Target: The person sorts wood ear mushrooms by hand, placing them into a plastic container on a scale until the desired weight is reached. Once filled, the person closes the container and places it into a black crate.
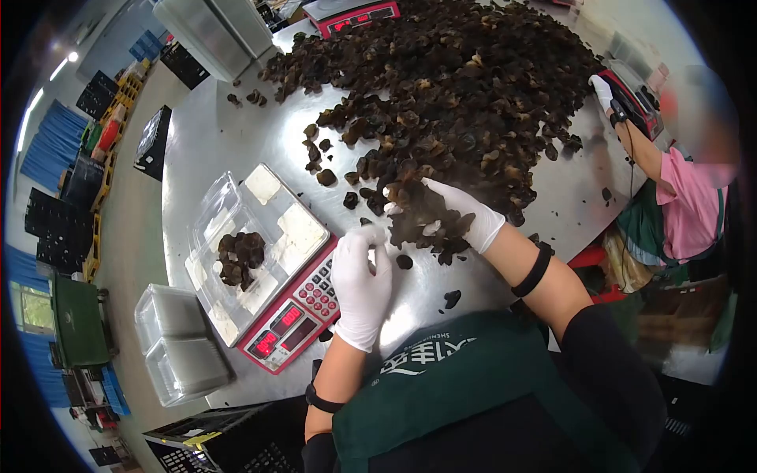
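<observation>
My right hand (473, 217), in a white glove, grips a clump of dark brown wood-ear-like pieces (426, 217) at the near edge of a big pile (473, 102). My left hand (361, 288), also gloved in white, is just left of that clump with its fingers curled; what they hold, if anything, is too small to make out. Left of it, a red and white digital scale (293, 323) carries an open clear plastic container (214, 205). A small dark clump (241, 258) sits in the container.
Stacked clear containers (180, 343) stand at the table's left edge. Loose dark pieces lie on the metal table (229, 130). Another scale (351, 17) stands at the far side. A co-worker in pink (686, 197) is at the right, one gloved hand beside a further scale (635, 98).
</observation>
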### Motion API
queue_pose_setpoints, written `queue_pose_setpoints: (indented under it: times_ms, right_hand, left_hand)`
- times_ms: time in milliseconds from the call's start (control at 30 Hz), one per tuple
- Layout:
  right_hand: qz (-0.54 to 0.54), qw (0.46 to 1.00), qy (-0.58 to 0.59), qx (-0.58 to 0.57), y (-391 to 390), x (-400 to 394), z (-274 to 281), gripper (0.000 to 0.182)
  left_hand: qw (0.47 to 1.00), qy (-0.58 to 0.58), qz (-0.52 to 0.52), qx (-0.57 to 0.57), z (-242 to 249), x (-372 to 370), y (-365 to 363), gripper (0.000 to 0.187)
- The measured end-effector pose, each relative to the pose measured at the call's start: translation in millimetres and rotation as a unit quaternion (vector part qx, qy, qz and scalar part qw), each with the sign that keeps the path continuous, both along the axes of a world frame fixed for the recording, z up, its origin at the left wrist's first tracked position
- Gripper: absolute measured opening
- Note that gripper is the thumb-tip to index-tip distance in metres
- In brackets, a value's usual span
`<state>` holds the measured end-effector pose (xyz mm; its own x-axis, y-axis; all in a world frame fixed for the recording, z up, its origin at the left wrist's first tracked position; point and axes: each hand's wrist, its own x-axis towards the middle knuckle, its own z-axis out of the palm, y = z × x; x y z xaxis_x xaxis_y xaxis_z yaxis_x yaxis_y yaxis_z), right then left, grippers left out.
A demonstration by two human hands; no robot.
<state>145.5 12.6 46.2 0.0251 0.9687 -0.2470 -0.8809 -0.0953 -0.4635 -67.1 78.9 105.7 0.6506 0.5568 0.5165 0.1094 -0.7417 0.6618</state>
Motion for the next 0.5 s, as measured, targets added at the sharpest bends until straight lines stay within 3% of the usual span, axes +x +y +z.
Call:
queue_pose_setpoints:
  times_ms: [67,100,167,233,367,433,500]
  right_hand:
    - [-0.034,0.994,-0.001,-0.103,1.4,-15.0,36.4,0.04]
    - [-0.028,0.994,-0.001,-0.107,2.6,-16.1,28.6,0.04]
    - [0.001,1.0,0.015,0.009,1.6,-12.0,8.9,0.039]
    - [0.028,0.998,0.046,0.011,1.9,-12.2,15.7,0.037]
    - [-0.001,0.999,-0.007,-0.053,3.2,-15.9,14.8,0.037]
    - [-0.011,0.995,-0.06,-0.076,4.1,-19.5,18.0,0.039]
    - [-0.007,0.992,-0.079,-0.103,4.6,-24.4,25.5,0.041]
  left_hand:
    - [1.0,0.008,0.007,-0.004,6.2,4.6,-3.7,0.046]
    - [0.999,0.013,-0.006,0.039,0.8,6.4,-0.5,0.051]
    - [0.997,0.039,-0.039,-0.056,5.7,8.8,-5.9,0.051]
    - [0.997,0.037,-0.043,-0.057,0.2,10.2,-7.6,0.05]
    - [0.996,-0.009,-0.032,-0.088,-8.0,6.9,-7.8,0.036]
    - [0.985,-0.035,-0.04,-0.164,-14.5,0.3,-2.0,0.026]
    - [0.908,-0.039,-0.053,-0.413,-20.5,-11.3,-2.3,0.02]
